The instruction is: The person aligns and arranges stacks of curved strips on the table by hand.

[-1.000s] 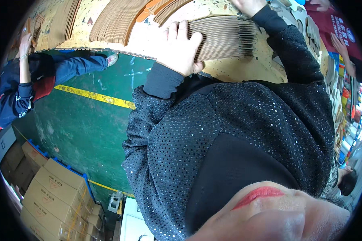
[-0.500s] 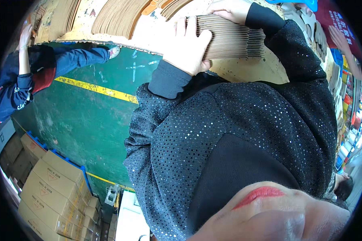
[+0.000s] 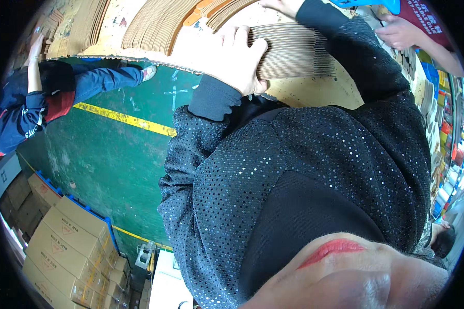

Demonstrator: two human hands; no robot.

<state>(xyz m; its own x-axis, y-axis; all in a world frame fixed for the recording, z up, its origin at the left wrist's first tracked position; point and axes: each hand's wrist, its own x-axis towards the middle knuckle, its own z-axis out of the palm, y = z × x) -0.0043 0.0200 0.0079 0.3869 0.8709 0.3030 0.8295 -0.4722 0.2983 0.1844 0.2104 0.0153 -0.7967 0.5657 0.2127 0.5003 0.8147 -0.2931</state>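
A row of thin brown cardboard-like strips (image 3: 288,51) lies closely packed on the worktable, its right end uneven. My left hand (image 3: 237,59) lies against the row's left end, fingers stretched out and thumb apart, touching the strips without wrapping round them. Beyond the row's far side, at the top edge of the head view, is my right hand (image 3: 284,6). Its fingers reach leftward, stretched out, with nothing seen in them; part of that hand is cut off. Close to it lie a curved stack of strips (image 3: 232,14) and an orange curved piece (image 3: 205,11).
More curved brown stacks (image 3: 154,23) stand along the worktable (image 3: 113,20). One co-worker (image 3: 56,92) is at the left; another's hand (image 3: 397,32) is at the upper right, near a blue object (image 3: 371,3). Cartons (image 3: 67,247) are piled on the green floor (image 3: 118,159).
My right hand has left the strips and moved up and left past their far side. My left hand stays at the row's left end. The co-worker's hand at right has come closer.
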